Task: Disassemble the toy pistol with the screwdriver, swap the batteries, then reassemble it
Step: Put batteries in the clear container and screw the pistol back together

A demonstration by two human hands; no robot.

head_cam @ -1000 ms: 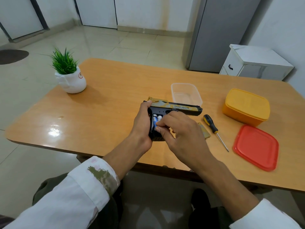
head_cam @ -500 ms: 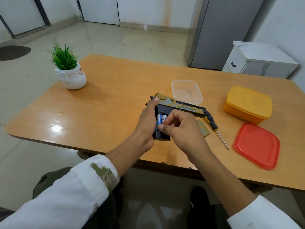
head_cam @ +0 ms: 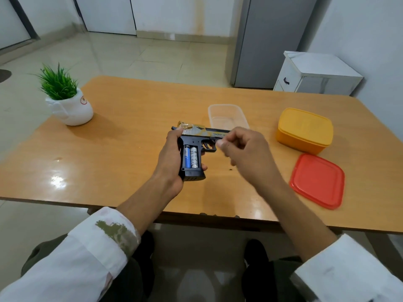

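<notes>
My left hand (head_cam: 169,159) grips the black handle of the toy pistol (head_cam: 199,133), which is held just above the table with its camouflage slide pointing right. The handle's compartment is uncovered and shows two batteries side by side, a blue one (head_cam: 187,155) and a silver one (head_cam: 194,157). My right hand (head_cam: 246,152) hovers to the right of the pistol, near the trigger, with loosely curled fingers and nothing visible in them. It hides the screwdriver and the compartment cover.
On the wooden table (head_cam: 130,123) stand a clear plastic tub (head_cam: 224,105) behind the pistol, a shut yellow box (head_cam: 305,129) at the right, a red lid (head_cam: 317,180) near the front right edge, and a potted plant (head_cam: 68,109) at the far left.
My right hand has come off the batteries and moved right and up, uncovering the compartment. My left hand still holds the pistol, lifted slightly.
</notes>
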